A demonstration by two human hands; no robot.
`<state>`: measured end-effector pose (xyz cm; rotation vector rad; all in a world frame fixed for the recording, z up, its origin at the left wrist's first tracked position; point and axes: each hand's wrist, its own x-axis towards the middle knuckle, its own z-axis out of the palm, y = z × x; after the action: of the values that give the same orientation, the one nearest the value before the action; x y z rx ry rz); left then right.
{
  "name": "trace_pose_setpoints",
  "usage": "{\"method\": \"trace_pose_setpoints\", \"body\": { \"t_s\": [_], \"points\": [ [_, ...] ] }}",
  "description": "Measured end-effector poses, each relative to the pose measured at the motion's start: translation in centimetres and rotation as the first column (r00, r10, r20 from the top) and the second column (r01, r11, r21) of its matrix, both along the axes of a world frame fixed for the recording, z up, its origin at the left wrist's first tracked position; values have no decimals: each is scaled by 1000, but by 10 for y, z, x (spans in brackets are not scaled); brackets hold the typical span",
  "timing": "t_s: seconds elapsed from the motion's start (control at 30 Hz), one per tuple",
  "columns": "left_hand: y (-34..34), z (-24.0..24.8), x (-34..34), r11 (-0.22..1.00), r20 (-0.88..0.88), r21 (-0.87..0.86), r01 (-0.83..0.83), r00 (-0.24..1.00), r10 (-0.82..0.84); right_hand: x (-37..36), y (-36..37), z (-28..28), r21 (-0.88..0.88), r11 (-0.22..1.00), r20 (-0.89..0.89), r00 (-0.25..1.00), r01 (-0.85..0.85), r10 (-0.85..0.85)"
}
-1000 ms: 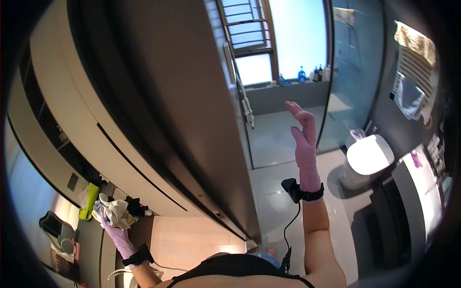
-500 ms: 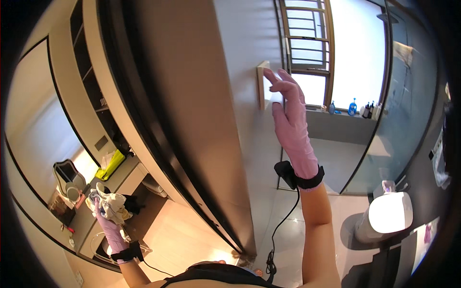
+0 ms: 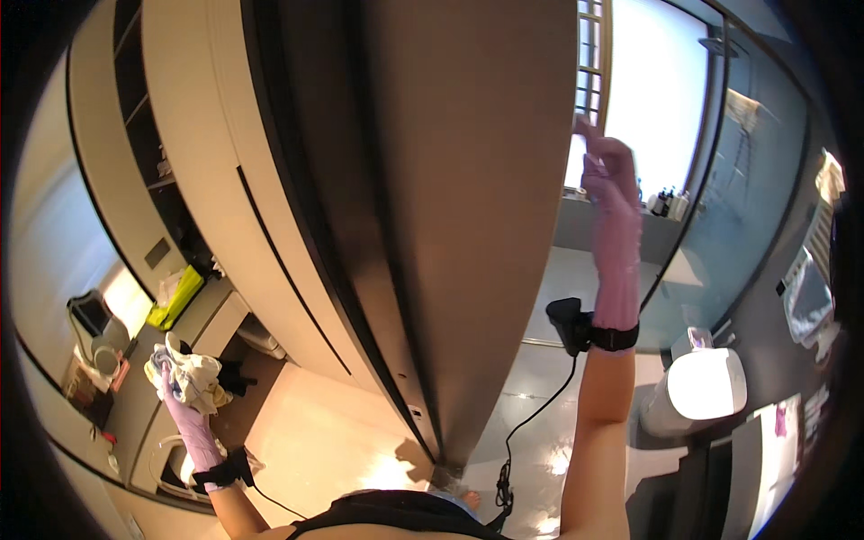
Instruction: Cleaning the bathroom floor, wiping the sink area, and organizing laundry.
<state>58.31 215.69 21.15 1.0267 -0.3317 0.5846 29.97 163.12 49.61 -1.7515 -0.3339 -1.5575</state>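
A bundle of crumpled clothes, mostly white with some blue and a dark part hanging at its right, is held in my left hand at the lower left. The cloth hides most of those gloved fingers. Raised at the right, my right hand wears a pink glove too. One finger reaches toward the far edge of a brown panel, while the others bend; whether it touches cannot be told. No object shows in this hand, so it looks loosely open. Slight blur covers the fingertips. Both wrists carry black straps.
A desk with a yellow-green bag and a small mirror stands at the left. Beyond the panel are a toilet, a glass shower screen and bottles on a ledge. A cable trails from my right wrist.
My right hand has shifted right and its fingers have curled more. The brown panel now fills more of the middle and hides the wall plate. My left hand still holds the clothes.
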Motion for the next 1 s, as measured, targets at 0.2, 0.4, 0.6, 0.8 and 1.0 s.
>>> {"method": "trace_pose_setpoints", "body": {
  "t_s": [0.2, 0.4, 0.6, 0.8, 1.0],
  "points": [
    [2, -8, 13, 883, -158, -278, 379, 888, -431, -76, 2, -79, 30, 879, 57, 877, 476, -477],
    [30, -33, 23, 801, -235, -335, 496, 780, -581, -48, 96, -201, -147, 707, -193, 681, 692, -706],
    [23, -34, 49, 824, -313, -452, 341, 805, -505, 121, 201, -226, -432, 690, -367, 586, 581, -723],
    [62, -56, 88, 815, -337, -537, 218, 830, -444, 317, 250, -171, -679, 590, -394, 462, 437, -795],
    [82, -69, 95, 829, -387, -514, 221, 802, -454, 437, 228, -157, -876, 426, -301, 435, 225, -849]
  ]
}}
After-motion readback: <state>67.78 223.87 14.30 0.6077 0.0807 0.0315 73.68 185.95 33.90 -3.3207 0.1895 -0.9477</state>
